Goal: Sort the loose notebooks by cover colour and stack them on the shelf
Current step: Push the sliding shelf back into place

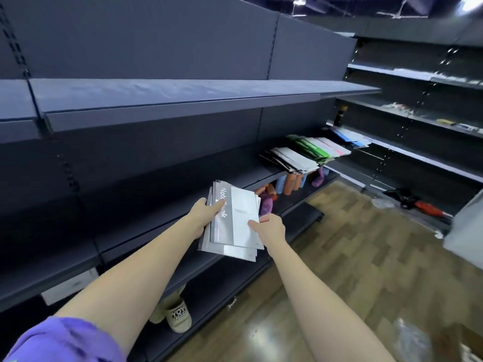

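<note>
Head view: both hands hold a stack of grey-and-white notebooks [234, 222] above the dark shelf [156, 231]. Left hand [206, 212] grips the spine edge, fingers curled round it; right hand [269, 227] pinches the right edge. Sorted piles [300, 155] lie farther along the shelf.
</note>
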